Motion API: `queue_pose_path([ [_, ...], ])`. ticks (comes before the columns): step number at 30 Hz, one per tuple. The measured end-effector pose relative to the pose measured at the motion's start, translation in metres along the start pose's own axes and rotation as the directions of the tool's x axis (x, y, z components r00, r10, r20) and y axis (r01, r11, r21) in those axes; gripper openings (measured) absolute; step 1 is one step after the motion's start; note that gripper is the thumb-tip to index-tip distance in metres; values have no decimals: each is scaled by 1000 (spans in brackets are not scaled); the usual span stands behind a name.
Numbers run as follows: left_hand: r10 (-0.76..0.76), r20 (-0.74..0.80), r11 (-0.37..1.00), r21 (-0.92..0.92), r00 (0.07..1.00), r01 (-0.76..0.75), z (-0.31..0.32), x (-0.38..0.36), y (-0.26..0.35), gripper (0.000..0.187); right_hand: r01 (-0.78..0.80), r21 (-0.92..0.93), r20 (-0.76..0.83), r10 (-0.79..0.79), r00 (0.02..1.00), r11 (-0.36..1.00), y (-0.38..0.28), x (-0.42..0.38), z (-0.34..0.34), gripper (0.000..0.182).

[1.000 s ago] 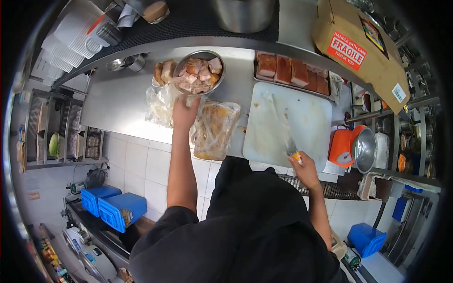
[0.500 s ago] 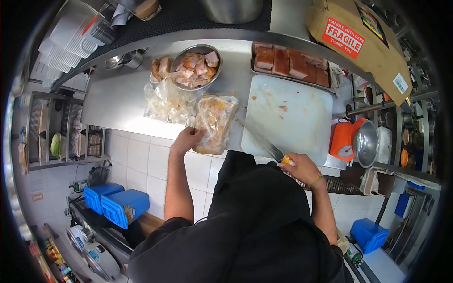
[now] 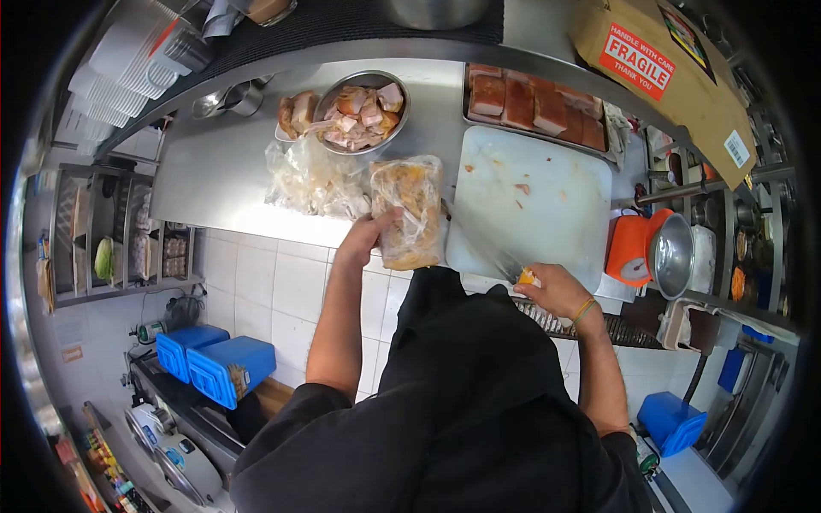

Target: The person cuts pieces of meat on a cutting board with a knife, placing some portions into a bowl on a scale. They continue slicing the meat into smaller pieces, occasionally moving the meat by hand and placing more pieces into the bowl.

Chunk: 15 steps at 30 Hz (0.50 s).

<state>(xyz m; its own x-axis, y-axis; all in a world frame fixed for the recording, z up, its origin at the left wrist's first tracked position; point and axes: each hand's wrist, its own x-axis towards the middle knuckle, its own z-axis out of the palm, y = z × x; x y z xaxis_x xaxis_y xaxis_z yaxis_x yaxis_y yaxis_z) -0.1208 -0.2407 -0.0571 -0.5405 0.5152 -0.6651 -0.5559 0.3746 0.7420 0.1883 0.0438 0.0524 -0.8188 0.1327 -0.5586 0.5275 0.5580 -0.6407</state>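
Observation:
My left hand [image 3: 366, 238] grips the left edge of a clear plastic-wrapped package [image 3: 410, 201], with fingers lying over its top. What is inside looks yellow-brown; the wrap hides its kind. In my right hand [image 3: 558, 292] is a knife [image 3: 492, 245] with a yellow handle, its blade angled up and left over the near left corner of a white cutting board [image 3: 547, 197]. Small brown scraps [image 3: 522, 188] lie on the board. Left of the package sits a crumpled clear plastic bag [image 3: 315, 181]. Behind it stands a metal bowl [image 3: 404, 126] of meat chunks [image 3: 368, 111].
A tray of brown-topped meat slabs [image 3: 534, 107] is behind the board. An orange scale [image 3: 631, 256] with a metal bowl [image 3: 672, 253] stands at right. A cardboard box [image 3: 684, 111] rests on the overhead shelf [image 3: 359, 51]. Blue bins [image 3: 231, 372] are at lower left.
My left hand has moved right, its fingers now farther over the package. The package sits slightly closer to the board. My right hand keeps the knife in about the same place; the view has shifted a little.

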Motion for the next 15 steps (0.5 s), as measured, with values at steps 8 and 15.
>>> queue_pose_path([
  [8,274,-30,948,-157,961,-275,62,-2,6,61,69,50,-141,-62,988,996,29,-18,22,44],
  [15,674,137,371,787,726,-493,172,-19,36,66,-199,346,-68,236,969,917,46,-71,29,38],
])
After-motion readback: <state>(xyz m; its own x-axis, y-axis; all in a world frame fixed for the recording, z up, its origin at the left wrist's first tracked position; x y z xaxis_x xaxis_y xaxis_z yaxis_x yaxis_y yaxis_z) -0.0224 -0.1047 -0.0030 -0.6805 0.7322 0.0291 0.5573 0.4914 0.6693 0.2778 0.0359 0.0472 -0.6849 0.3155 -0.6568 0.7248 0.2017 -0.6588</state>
